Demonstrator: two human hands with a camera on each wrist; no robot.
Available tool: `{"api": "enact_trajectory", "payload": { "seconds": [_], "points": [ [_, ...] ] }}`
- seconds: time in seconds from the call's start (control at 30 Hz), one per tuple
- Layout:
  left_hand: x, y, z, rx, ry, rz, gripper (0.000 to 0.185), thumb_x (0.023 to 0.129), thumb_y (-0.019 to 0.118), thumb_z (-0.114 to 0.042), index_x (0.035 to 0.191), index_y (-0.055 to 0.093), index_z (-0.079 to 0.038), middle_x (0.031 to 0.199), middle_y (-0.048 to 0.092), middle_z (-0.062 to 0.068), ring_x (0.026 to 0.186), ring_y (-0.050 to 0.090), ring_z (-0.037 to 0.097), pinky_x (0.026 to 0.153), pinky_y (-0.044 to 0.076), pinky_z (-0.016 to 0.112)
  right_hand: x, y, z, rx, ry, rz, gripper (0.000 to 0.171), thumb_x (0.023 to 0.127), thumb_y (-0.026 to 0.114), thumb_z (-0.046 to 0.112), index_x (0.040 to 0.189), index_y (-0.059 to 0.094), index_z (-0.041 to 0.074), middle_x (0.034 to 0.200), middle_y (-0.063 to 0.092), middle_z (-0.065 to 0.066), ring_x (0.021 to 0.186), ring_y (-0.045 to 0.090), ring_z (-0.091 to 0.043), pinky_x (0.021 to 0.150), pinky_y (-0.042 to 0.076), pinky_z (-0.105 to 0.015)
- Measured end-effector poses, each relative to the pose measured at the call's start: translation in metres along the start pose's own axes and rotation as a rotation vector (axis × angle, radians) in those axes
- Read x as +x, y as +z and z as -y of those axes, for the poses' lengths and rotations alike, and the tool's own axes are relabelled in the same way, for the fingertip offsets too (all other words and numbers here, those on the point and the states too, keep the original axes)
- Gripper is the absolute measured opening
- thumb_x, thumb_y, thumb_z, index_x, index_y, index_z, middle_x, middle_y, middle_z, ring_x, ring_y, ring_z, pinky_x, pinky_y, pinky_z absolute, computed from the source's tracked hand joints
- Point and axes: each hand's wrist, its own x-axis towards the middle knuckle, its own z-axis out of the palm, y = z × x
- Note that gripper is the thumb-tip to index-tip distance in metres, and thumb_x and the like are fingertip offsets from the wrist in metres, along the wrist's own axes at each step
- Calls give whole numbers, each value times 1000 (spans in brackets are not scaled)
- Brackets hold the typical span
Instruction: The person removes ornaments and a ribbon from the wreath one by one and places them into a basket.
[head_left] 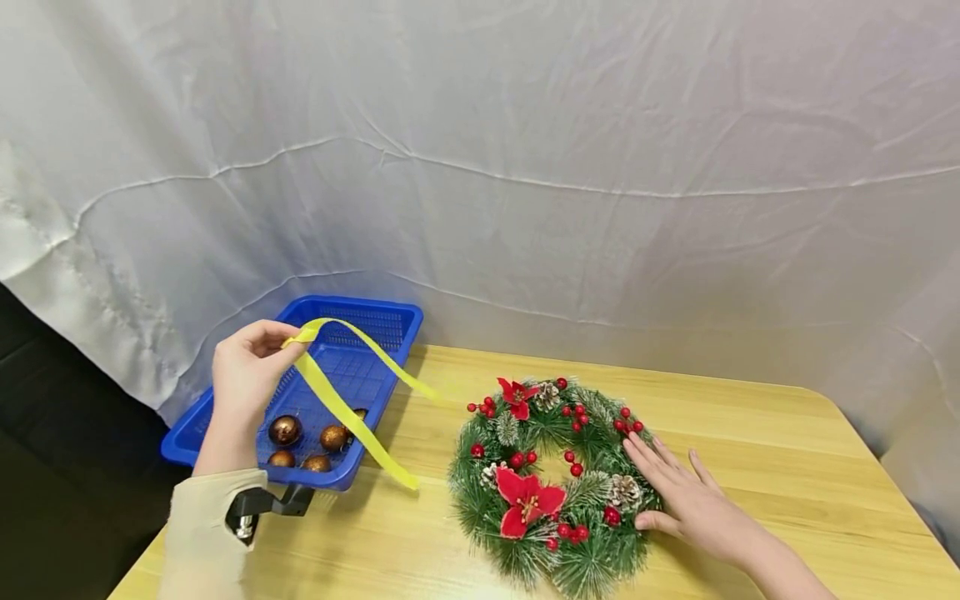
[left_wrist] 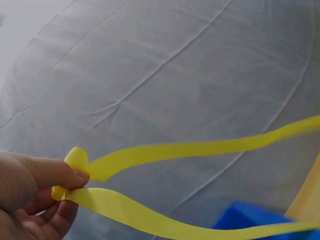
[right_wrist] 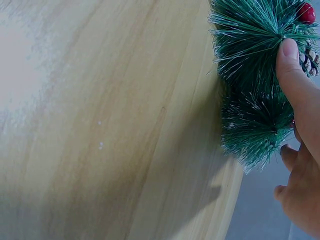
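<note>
Between thumb and fingers, my left hand (head_left: 251, 371) pinches a yellow ribbon (head_left: 337, 406) above the blue basket. Its two tails trail off to the right, as the left wrist view also shows, with a small loop of ribbon (left_wrist: 77, 157) at the thumb. A green wreath (head_left: 592, 558) lies on the table, decorated with red flowers (head_left: 528, 498), red berries and pinecones (head_left: 624, 492). My right hand (head_left: 693, 504) rests on the wreath's right side, fingers extended. In the right wrist view, the thumb (right_wrist: 290, 65) touches the green needles (right_wrist: 250, 55).
The blue plastic basket (head_left: 411, 321) stands at the table's left, holding several brown and copper ornament balls (head_left: 285, 430). A grey-white cloth (head_left: 525, 208) hangs behind the light wooden table (head_left: 780, 433). A black bracket (head_left: 270, 502) is strapped at the left wrist.
</note>
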Motion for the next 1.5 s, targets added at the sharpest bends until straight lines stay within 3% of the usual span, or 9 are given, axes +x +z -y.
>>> {"api": "enact_trajectory", "payload": {
  "seconds": [0.33, 0.67, 0.8, 1.03, 1.13, 1.33, 1.5],
  "points": [
    [12, -29, 2, -1, -43, -117, 12, 80, 75, -3, 92, 73, -3, 72, 62, -17, 67, 59, 0, 63, 47, 9, 0, 0, 1, 20, 11, 10, 90, 85, 61, 50, 154, 16, 16, 158, 14, -7, 144, -1, -22, 109, -15, -52],
    [24, -45, -17, -34, 34, -232, 15, 80, 75, -1, 94, 72, 2, 73, 63, -20, 67, 61, -2, 68, 47, 8, -1, -1, 1, 24, 11, 6, 89, 85, 61, 49, 154, 16, 16, 158, 14, -7, 143, -1, -23, 109, -16, -50],
    [24, -43, -20, -84, 36, -246, 15, 79, 74, 0, 94, 73, 2, 76, 64, -16, 71, 63, -1, 70, 48, 8, -1, -1, 2, 29, 3, -5, 88, 85, 62, 49, 154, 16, 16, 158, 15, -7, 144, 0, -22, 109, -15, -53],
    [24, -39, -23, -295, 75, -320, 13, 77, 73, 7, 84, 75, -3, 79, 67, -3, 69, 65, 7, 69, 51, 11, 0, -2, 2, 29, 1, -2, 87, 86, 60, 49, 154, 16, 16, 158, 14, -8, 144, 1, -25, 109, -15, -54],
    [22, -36, -20, -223, 73, -282, 11, 78, 73, 5, 88, 73, 0, 79, 66, -7, 70, 64, 5, 68, 50, 11, 0, -2, 1, 27, -2, -6, 87, 86, 61, 48, 154, 17, 15, 158, 15, -9, 143, 1, -25, 109, -15, -54],
    [12, -29, -5, 45, 83, -94, 16, 82, 74, -4, 95, 70, 3, 76, 61, -20, 69, 60, -3, 64, 47, 8, 0, -1, 2, 20, -8, -10, 88, 86, 62, 48, 154, 17, 15, 158, 15, -9, 144, -1, -23, 109, -17, -51],
    [2, -22, 10, 186, 107, 99, 20, 85, 73, -16, 97, 69, 0, 83, 66, -6, 69, 58, -4, 61, 46, 10, 0, -1, 3, 25, -7, -11, 88, 86, 61, 48, 154, 17, 15, 158, 15, -9, 144, -1, -21, 109, -17, -50]
  ]
}}
